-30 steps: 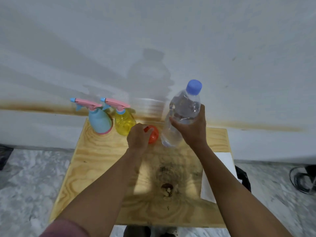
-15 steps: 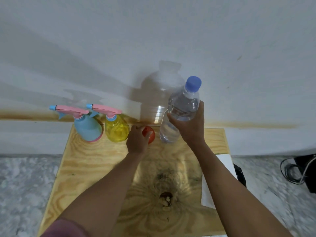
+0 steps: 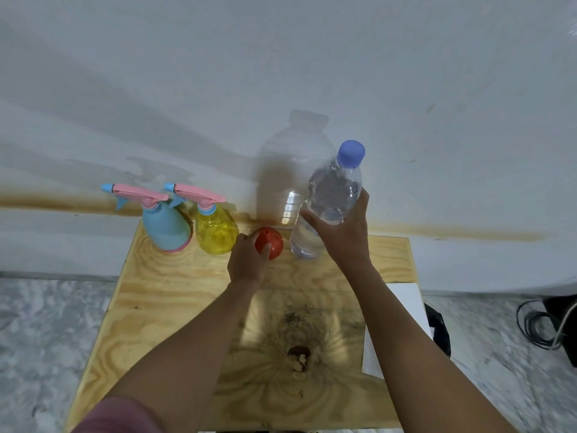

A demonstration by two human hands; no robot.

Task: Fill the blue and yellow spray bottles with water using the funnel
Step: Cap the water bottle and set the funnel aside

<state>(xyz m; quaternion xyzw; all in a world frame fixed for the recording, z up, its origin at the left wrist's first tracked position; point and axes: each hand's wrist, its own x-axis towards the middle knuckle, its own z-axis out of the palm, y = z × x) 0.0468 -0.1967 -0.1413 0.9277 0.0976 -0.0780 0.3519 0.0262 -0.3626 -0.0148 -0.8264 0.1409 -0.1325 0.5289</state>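
Left hand [image 3: 248,260] grips red plastic funnel [image 3: 272,242], right hand [image 3: 343,237] clasps capped clear water bottle [image 3: 335,189] just right of it; blue plastic spray bottle [image 3: 165,228] and yellow translucent spray bottle [image 3: 215,234] stand left of funnel, pump heads on: unscrew these first, I judge.

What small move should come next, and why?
Probably move the left hand from the red plastic funnel to the pink trigger head of the yellow plastic spray bottle and unscrew it: that bottle and the blue plastic spray bottle are closed, so the funnel has no opening.
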